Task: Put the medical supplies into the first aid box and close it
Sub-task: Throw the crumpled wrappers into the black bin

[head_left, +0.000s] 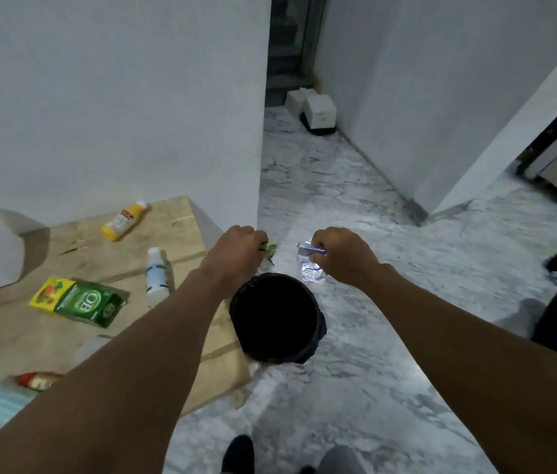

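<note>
Foil packet [309, 265] pinched in right hand [340, 256]; left hand [236, 253] clenched on green wrapper [269, 248].

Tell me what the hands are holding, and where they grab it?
The left hand pinches a small green packet at its edge. The right hand pinches a silvery foil wrapper near its top. Both are above the black bin.

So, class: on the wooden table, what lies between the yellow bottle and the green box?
The head view shows a white bottle lying roughly between the yellow bottle and the green box, a little right of that line; otherwise bare table.
</note>
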`<state>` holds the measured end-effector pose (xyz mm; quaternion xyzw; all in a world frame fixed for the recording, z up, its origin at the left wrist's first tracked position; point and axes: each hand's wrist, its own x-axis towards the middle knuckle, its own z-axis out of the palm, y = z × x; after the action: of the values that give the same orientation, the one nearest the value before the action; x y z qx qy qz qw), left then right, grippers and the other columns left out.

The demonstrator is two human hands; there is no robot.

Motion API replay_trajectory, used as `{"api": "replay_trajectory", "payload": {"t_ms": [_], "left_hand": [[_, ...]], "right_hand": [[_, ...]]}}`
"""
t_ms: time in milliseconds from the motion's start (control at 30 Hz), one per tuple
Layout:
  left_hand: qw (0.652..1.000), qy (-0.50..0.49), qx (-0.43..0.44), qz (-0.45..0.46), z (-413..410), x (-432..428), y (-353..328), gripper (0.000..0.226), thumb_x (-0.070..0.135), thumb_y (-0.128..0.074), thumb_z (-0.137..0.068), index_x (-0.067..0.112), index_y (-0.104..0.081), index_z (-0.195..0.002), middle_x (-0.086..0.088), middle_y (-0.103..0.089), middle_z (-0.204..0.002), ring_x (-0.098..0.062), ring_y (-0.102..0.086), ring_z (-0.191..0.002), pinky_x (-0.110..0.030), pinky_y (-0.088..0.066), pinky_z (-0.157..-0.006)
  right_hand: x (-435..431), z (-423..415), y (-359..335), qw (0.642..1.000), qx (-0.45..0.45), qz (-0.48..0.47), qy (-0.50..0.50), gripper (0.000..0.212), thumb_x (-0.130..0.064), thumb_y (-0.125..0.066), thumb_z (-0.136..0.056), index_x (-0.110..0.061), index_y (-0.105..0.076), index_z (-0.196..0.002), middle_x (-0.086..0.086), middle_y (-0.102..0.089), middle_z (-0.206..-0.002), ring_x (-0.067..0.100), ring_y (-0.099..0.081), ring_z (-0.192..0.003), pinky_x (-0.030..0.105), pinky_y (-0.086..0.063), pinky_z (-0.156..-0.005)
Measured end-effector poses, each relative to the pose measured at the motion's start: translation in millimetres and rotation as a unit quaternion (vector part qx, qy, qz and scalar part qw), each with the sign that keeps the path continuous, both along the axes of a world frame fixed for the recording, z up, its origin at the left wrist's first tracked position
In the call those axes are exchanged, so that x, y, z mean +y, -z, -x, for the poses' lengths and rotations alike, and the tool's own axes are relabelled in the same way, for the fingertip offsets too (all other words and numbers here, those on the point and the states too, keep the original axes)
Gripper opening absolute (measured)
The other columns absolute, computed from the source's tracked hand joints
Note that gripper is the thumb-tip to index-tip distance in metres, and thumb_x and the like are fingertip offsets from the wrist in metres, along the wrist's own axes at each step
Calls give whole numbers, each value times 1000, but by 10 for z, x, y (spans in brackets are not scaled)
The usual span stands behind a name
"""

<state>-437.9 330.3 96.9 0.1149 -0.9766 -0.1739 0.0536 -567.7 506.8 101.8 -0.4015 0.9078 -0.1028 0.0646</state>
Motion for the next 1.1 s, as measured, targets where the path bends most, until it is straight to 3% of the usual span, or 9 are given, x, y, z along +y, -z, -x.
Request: {"api": "replay_trajectory", "payload": {"t_ms": [167,333,500,767,967,1100], "left_hand": [[990,-108,-74,-43,797,157,712,21,21,-53,-95,6,-65,-103,-14,-64,-100,-33,-56,-97,-41,-47,-75],[986,-132,-101,-8,735,270,854,23,23,-52,-94,14,-65,-111,-9,-64,-104,-31,-57,-104,-44,-52,-80],[968,-188,-162,-42,1092,519,1772,23,12,-58,-89,15,-64,-111,-7,-63,-103,-29,-59,-100,-43,-53,-77],[951,-185,-240,-59,1366,350,3653,27,8,-59,-87,13,-62,-114,-9,-63,-105,-29,-57,-102,-41,-50,-78],[954,-172,-237,-58,1294,266,4788,20,-1,-77,-68,7,-68,-83,-13,-62,-74,-37,-63,-69,-41,-53,-52],[954,-168,-238,-72,1207,232,5235,25,-1,-74,-75,6,-69,-98,-15,-64,-85,-37,-63,-81,-40,-50,-59]], "right_hand": [[-284,1128,736,985,-91,-81,-124,22,-22,-64,-88,-6,-66,-103,16,-64,-101,36,-58,-96,40,-48,-81],[-201,1052,935,982,-100,-77,-138,20,-25,-62,-91,-10,-66,-104,12,-63,-104,33,-57,-102,41,-49,-85],[-185,1493,1868,969,-129,-122,-170,16,-20,-59,-92,-9,-65,-102,11,-62,-104,32,-57,-99,38,-49,-80],[-358,1751,3752,955,-168,-147,-197,16,-22,-58,-92,-7,-61,-98,14,-58,-100,36,-56,-96,43,-50,-78],[-423,1711,4892,946,-189,-151,-216,12,-10,-55,-95,-1,-61,-99,19,-56,-98,39,-52,-94,50,-48,-78],[-496,1644,5374,933,-209,-186,-224,17,-13,-51,-99,-2,-60,-109,17,-56,-110,37,-51,-104,48,-46,-87]]}}
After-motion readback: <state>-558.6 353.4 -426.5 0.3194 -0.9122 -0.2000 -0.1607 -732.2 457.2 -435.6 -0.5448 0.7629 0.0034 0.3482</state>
